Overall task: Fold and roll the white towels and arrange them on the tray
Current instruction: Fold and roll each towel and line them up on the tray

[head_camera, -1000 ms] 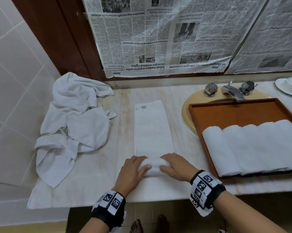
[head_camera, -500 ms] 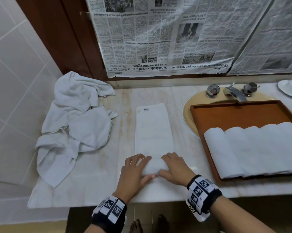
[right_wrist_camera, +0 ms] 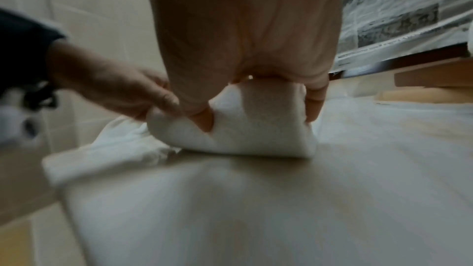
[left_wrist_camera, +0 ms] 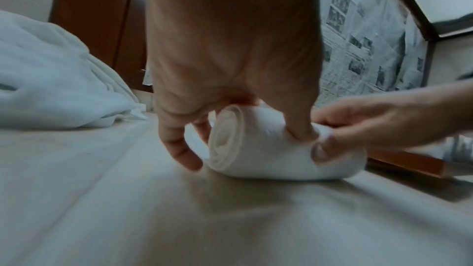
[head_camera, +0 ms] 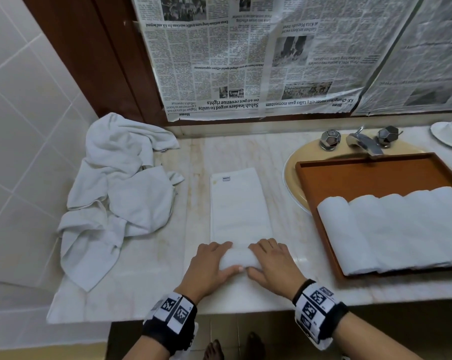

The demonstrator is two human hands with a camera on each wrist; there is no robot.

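Observation:
A long folded white towel (head_camera: 239, 203) lies on the marble counter, its near end wound into a roll (head_camera: 239, 258). My left hand (head_camera: 211, 263) grips the roll's left end, thumb in front and fingers over the top. My right hand (head_camera: 270, 263) grips the right end the same way. The left wrist view shows the spiral end of the roll (left_wrist_camera: 227, 139) under my left hand (left_wrist_camera: 230, 124). In the right wrist view my right hand (right_wrist_camera: 256, 106) is curled over the roll (right_wrist_camera: 243, 128). The wooden tray (head_camera: 349, 175) holds several rolled towels (head_camera: 401, 229).
A heap of loose white towels (head_camera: 115, 198) lies at the counter's left end against the tiled wall. The tray sits over a beige sink (head_camera: 293, 183) with a chrome tap (head_camera: 362, 142). A white dish (head_camera: 451, 133) stands far right. Newspaper covers the wall behind.
Both hands have pushed the roll a little farther away along the towel, and the roll has grown thicker. The flat length ahead of it is shorter.

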